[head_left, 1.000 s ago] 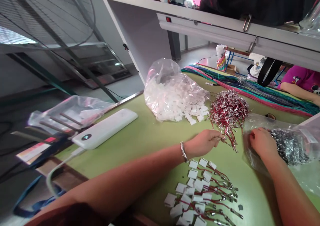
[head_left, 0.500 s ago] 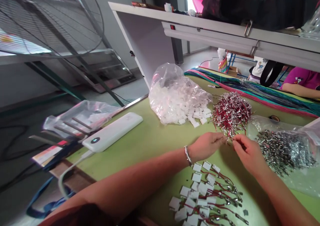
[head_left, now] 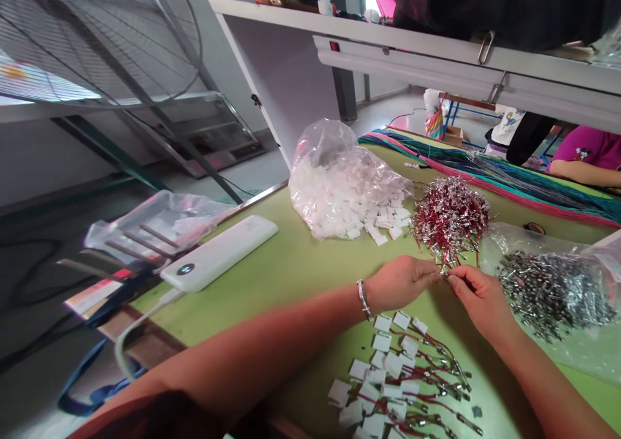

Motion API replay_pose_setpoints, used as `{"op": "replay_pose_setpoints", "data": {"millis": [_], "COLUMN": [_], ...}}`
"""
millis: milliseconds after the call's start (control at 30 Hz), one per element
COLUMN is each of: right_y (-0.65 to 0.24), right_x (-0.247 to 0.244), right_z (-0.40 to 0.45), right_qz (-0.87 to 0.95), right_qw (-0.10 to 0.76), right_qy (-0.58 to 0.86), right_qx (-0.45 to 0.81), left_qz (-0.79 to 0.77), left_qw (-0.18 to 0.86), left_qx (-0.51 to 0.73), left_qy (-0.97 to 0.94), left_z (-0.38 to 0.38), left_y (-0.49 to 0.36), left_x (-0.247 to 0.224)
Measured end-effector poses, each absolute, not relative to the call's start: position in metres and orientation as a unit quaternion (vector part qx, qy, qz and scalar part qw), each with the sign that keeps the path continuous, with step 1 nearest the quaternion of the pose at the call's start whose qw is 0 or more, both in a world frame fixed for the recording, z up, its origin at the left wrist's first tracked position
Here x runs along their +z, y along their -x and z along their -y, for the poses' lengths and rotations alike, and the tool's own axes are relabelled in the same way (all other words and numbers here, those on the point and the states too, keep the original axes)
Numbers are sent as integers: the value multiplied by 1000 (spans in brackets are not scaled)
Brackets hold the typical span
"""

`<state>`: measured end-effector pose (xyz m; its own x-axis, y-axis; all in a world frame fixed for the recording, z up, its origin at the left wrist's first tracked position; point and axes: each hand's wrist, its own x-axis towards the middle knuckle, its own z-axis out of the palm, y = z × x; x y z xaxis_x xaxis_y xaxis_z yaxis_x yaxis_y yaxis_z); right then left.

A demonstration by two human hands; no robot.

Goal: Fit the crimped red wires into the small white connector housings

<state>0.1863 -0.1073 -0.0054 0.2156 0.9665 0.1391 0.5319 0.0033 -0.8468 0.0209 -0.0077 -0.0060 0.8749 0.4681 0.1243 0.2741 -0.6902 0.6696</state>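
Note:
My left hand [head_left: 406, 280] and my right hand [head_left: 478, 291] meet fingertip to fingertip just in front of a pile of short red wires with metal ends [head_left: 451, 214]. Between the fingertips is a small metal-ended wire piece [head_left: 443, 273], mostly covered, with both hands pinched on it. Below the hands lie several white connectors with red wires [head_left: 392, 364], their metal ends toward the right. To the right of my right hand, small dark metal terminals [head_left: 538, 297] spill from a clear bag.
A clear bag of white connector housings [head_left: 334, 187] stands behind my left hand. On the left lie a white power bank [head_left: 220, 253] with a cable and another plastic bag [head_left: 160, 222]. Long coloured wires [head_left: 504, 177] run along the back. Across the table, a person's purple sleeve [head_left: 585, 148] shows.
My right hand has shifted slightly left, bringing its fingertips against those of my left hand. The left hand has barely moved, and the piles look the same.

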Motion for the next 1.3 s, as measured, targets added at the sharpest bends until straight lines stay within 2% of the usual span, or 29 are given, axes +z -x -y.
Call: {"op": "replay_pose_setpoints", "data": {"millis": [167,267,367,533,733,933,1067,1167,1300], "right_y": [-191,-190,-193,-196,-184,-184,-185,-186,-187], "right_x": [0,-2,-4,-4,-10,-16,-11,-6,-7], "right_z": [112,116,116,111,110,111,111,111,114], "right_qz": [590,587,582,516,551,526,553,586,601], "right_qw": [321,277,293,406,414,456,431,391,337], "right_qy": [652,668,677,676,649,637,636,641,654], "right_qx": [353,364,342,334,322,331,321,306,311], "left_qz": [-135,-75,-112,-164,-169,-167,-156,-159,-134], "left_qw": [129,70,131,328,396,409,381,324,188], "left_qx": [101,68,100,156,155,150,141,139,126], "left_qy": [-977,-992,-980,-917,-889,-885,-900,-922,-965], "left_z": [7,9,8,1,1,2,2,2,6], "left_y": [-17,-18,-19,-19,-20,-20,-19,-16,-14], "left_x": [-13,-17,-16,-10,-9,-7,-6,-6,-10]}}
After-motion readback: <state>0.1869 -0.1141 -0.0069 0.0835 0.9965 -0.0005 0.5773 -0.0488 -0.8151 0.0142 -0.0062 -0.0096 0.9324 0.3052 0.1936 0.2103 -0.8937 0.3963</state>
